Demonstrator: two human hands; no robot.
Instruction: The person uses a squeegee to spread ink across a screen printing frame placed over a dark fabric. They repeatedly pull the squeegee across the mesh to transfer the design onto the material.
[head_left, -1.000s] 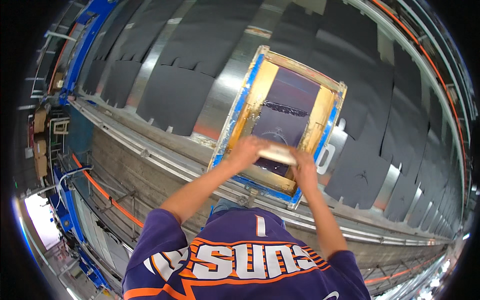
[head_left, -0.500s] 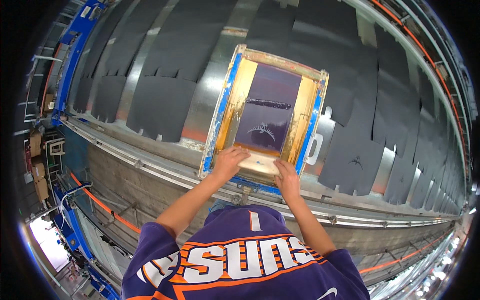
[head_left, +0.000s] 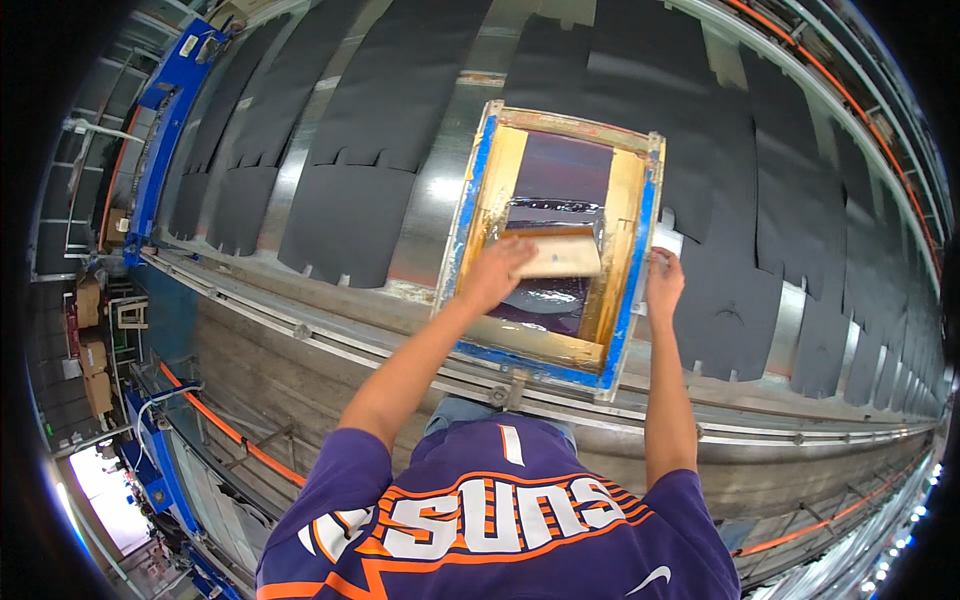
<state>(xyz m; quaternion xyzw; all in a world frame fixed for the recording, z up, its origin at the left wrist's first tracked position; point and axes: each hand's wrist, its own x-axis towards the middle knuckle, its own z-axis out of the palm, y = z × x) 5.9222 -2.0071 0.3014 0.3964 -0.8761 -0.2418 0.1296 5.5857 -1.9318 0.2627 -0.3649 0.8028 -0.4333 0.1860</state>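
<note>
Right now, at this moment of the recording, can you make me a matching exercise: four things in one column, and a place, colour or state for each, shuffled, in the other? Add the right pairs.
Column one
1. left hand
2. right hand
3. rectangular frame
4. flat sheets

Column two
A. dark grey, lying to the left and right of the frame
B. gripping the left end of the pale block
C. blue along its long sides
D. off the block, at the frame's right side

Right pairs: 1-B, 2-D, 3-C, 4-A
</note>
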